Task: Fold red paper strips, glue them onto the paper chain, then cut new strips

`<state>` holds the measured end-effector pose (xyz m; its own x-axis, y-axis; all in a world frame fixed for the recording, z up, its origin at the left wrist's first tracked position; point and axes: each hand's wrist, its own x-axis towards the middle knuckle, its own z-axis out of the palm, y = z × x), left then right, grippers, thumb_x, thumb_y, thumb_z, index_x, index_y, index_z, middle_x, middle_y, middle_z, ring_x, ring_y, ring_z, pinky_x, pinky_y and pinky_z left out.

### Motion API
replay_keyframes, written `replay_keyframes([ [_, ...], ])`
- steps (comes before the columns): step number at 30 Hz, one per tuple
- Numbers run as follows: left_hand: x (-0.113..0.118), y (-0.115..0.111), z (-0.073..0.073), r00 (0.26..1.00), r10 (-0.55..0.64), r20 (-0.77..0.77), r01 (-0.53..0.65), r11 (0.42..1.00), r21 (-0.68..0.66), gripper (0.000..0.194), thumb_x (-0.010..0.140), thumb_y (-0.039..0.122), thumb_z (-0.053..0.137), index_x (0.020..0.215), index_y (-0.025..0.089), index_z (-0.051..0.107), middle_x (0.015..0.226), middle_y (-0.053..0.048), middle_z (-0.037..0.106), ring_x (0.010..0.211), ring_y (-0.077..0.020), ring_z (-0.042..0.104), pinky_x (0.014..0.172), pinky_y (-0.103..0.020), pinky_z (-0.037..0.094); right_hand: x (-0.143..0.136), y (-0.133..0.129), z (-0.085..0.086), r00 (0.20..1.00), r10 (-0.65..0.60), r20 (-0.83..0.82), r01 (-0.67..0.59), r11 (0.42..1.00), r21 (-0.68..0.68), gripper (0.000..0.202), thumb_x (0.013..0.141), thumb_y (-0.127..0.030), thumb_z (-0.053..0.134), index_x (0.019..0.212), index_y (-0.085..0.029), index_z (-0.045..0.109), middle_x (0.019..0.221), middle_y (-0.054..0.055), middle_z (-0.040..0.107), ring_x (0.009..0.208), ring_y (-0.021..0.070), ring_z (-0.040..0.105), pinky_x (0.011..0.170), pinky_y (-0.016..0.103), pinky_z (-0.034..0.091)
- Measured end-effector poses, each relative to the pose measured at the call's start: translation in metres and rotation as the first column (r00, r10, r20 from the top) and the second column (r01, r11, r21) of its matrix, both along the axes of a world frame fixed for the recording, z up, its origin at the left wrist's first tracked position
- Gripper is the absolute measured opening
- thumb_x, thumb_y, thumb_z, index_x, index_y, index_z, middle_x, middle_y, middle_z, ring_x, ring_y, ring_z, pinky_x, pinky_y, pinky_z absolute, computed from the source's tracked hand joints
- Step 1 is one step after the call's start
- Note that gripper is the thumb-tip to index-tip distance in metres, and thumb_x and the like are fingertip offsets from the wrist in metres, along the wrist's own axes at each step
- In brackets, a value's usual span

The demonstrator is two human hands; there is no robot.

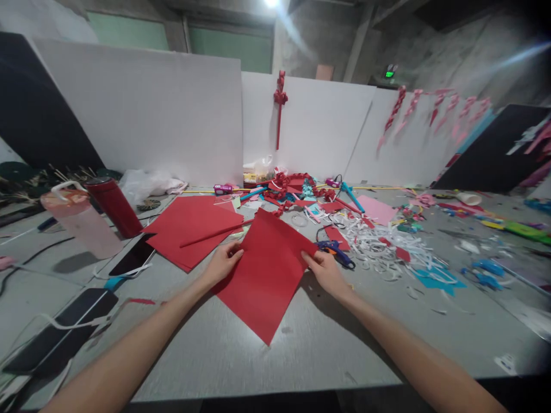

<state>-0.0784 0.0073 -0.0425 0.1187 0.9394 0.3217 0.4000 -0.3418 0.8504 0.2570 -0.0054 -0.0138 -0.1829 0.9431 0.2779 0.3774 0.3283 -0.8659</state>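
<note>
And here's the red sheet [267, 275], mid-table [206, 361], one corner pointing near; the left hand [222, 262] pinches its left side, the right hand [326, 273] its right, fingertips narrow on the paper! Light, even tension should suit it best, avoiding creases and the blue glue gun [342, 256] just right.

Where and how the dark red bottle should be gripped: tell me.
Probably best to grip the dark red bottle around mid-body, coming from the right: it is a tall cylinder with no handle showing, and the pink bottle crowds its left. The left hand is nearer, but pinches the red sheet.
</note>
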Motion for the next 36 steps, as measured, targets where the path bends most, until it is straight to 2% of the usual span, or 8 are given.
replay_keyframes([
  [3, 0.007, -0.008, 0.002, 0.966, 0.192, -0.176, -0.154, 0.966, 0.209, 0.04, 0.095, 0.03, 0.059, 0.133, 0.02, 0.062, 0.129, -0.013, 0.064, 0.116, -0.0276, 0.06, 0.102, -0.044, 0.049, 0.006, 0.001, -0.009, 0.985, -0.169, -0.026, 0.171, 0.981, 0.093, 0.05, 0.099, -0.061, 0.054, 0.078, -0.018, 0.069, 0.072, 0.005, 0.069, 0.068, 0.0215, 0.061, 0.064, 0.031, 0.048],
  [5, 0.01, -0.012, 0.0, 0.934, 0.207, -0.291, -0.12, 0.949, 0.292, 0.039, 0.096, 0.028, 0.058, 0.134, 0.021, 0.062, 0.135, -0.013, 0.06, 0.126, -0.0293, 0.054, 0.111, -0.048, 0.044, 0.009, 0.0, -0.011, 0.976, -0.216, 0.017, 0.208, 0.959, 0.194, 0.042, 0.101, -0.052, 0.051, 0.095, -0.019, 0.076, 0.088, 0.009, 0.077, 0.08, 0.0253, 0.069, 0.073, 0.034, 0.054],
  [9, 0.012, -0.017, -0.008, 0.858, 0.043, -0.511, 0.092, 0.968, 0.235, 0.032, 0.101, 0.032, 0.055, 0.128, 0.021, 0.068, 0.134, -0.014, 0.062, 0.129, -0.0313, 0.053, 0.112, -0.05, 0.044, 0.014, -0.001, -0.013, 0.968, -0.079, 0.24, -0.005, 0.943, 0.332, 0.045, 0.1, -0.027, 0.048, 0.143, -0.024, 0.065, 0.135, 0.009, 0.072, 0.12, 0.0277, 0.07, 0.102, 0.042, 0.055],
  [14, 0.017, -0.024, -0.013, 0.785, -0.015, -0.619, 0.166, 0.968, 0.187, 0.038, 0.103, 0.037, 0.053, 0.134, 0.02, 0.068, 0.143, -0.017, 0.061, 0.135, -0.0351, 0.05, 0.114, -0.055, 0.04, 0.011, -0.004, -0.012, 0.896, 0.046, 0.441, -0.267, 0.849, 0.455, 0.066, 0.099, -0.01, 0.044, 0.162, -0.028, 0.04, 0.163, 0.007, 0.046, 0.148, 0.0234, 0.047, 0.124, 0.049, 0.04],
  [20, 0.026, -0.034, -0.003, 0.813, -0.066, -0.578, 0.215, 0.957, 0.193, 0.033, 0.1, 0.037, 0.059, 0.127, 0.024, 0.073, 0.133, -0.014, 0.068, 0.128, -0.0328, 0.057, 0.11, -0.051, 0.045, -0.009, -0.021, -0.004, 0.738, 0.154, 0.657, -0.537, 0.724, 0.433, 0.07, 0.098, -0.008, 0.051, 0.164, -0.025, 0.035, 0.163, 0.011, 0.044, 0.155, 0.0252, 0.036, 0.125, 0.053, 0.037],
  [27, 0.018, -0.031, 0.004, 0.862, -0.156, -0.483, 0.24, 0.964, 0.117, 0.03, 0.098, 0.03, 0.059, 0.122, 0.026, 0.077, 0.12, -0.011, 0.076, 0.121, -0.0312, 0.063, 0.104, -0.047, 0.05, -0.033, -0.034, -0.024, 0.581, 0.234, 0.78, -0.679, 0.667, 0.306, 0.057, 0.101, -0.011, 0.052, 0.157, -0.014, 0.047, 0.158, 0.015, 0.05, 0.153, 0.0254, 0.039, 0.126, 0.048, 0.037],
  [32, 0.015, -0.028, -0.002, 0.843, -0.093, -0.529, 0.216, 0.961, 0.175, 0.027, 0.096, 0.026, 0.06, 0.115, 0.025, 0.079, 0.132, -0.012, 0.069, 0.13, -0.0316, 0.056, 0.109, -0.048, 0.047, -0.038, -0.031, -0.031, 0.551, 0.265, 0.791, -0.704, 0.657, 0.27, 0.048, 0.103, -0.017, 0.051, 0.151, -0.01, 0.054, 0.156, 0.016, 0.053, 0.149, 0.025, 0.046, 0.127, 0.045, 0.036],
  [36, 0.017, -0.029, -0.003, 0.843, -0.097, -0.529, 0.207, 0.966, 0.153, 0.028, 0.099, 0.025, 0.055, 0.118, 0.023, 0.076, 0.121, -0.011, 0.074, 0.121, -0.0298, 0.06, 0.104, -0.045, 0.049, -0.038, -0.03, -0.031, 0.563, 0.28, 0.778, -0.7, 0.662, 0.269, 0.049, 0.103, -0.018, 0.052, 0.151, -0.013, 0.054, 0.156, 0.015, 0.054, 0.148, 0.0239, 0.048, 0.126, 0.045, 0.038],
])
